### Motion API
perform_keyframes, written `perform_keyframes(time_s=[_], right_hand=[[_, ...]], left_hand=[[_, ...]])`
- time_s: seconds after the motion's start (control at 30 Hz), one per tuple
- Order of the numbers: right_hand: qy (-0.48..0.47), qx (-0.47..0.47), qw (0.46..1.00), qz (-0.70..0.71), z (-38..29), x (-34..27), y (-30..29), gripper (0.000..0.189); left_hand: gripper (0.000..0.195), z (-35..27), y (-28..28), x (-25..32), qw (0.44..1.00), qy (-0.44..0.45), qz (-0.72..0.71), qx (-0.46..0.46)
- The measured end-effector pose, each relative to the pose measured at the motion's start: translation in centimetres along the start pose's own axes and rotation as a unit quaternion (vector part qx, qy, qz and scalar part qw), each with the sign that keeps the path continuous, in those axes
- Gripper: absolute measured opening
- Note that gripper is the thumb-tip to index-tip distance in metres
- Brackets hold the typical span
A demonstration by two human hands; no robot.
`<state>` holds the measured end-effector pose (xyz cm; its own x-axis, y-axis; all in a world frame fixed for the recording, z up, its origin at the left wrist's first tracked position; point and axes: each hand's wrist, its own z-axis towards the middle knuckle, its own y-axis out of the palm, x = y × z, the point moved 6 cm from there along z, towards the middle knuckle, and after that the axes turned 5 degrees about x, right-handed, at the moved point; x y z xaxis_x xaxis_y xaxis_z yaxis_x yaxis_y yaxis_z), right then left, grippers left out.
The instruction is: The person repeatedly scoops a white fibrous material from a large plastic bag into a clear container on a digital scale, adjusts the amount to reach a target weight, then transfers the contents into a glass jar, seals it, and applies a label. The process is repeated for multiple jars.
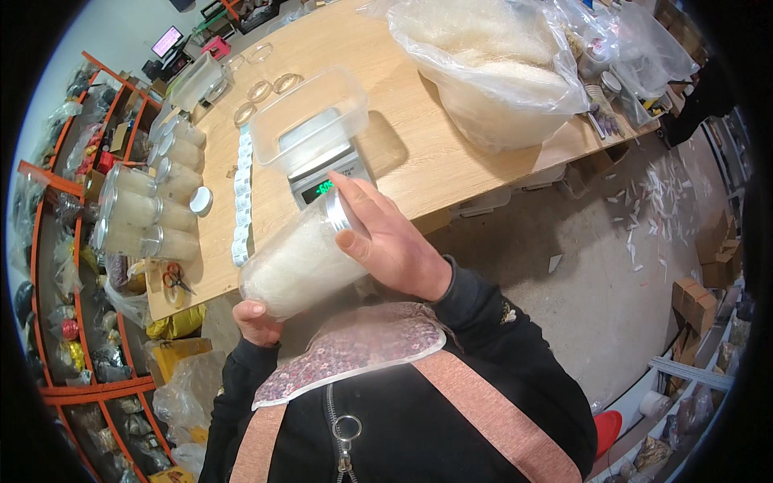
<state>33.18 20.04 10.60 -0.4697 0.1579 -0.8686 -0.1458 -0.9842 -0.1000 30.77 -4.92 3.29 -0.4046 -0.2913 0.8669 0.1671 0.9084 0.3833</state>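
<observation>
A clear plastic jar (302, 259) full of pale, fine fibre lies tilted between my hands. My right hand (386, 241) grips its silvery lid, with the thumb and fingers around the rim. My left hand (258, 320) holds the jar's bottom end. Just beyond, a digital scale (302, 192) with a green lit display bears an empty clear plastic tub (259, 136). To its left runs a strip of printed labels (243, 199). Farther right on the table, a big clear bag (483, 124) bulges with the same kind of pale fibre.
Several filled jars (130, 205) are stacked at the table's left, near a loose lid (200, 200) and orange-handled scissors (175, 276). Clear rings (259, 90) lie behind the labels. The wooden table's (386, 36) near edge runs before me. Orange-framed shelves (36, 241) stand at left.
</observation>
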Motion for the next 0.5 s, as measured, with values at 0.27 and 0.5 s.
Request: perform_keyframes(time_s=[0.27, 0.5], right_hand=[[-0.121, -0.009, 0.990, -0.072, -1.0, -2.8, -0.7, 0.056], [0.115, 0.115, 0.934, 0.318, -0.3, 6.0, 1.1, 0.044]], left_hand=[[0.090, -1.5, 0.5, 0.2, 0.998, -0.043, -0.025, -0.027], [0.111, -0.2, 3.7, 6.8, 0.904, 0.296, 0.301, -0.072]])
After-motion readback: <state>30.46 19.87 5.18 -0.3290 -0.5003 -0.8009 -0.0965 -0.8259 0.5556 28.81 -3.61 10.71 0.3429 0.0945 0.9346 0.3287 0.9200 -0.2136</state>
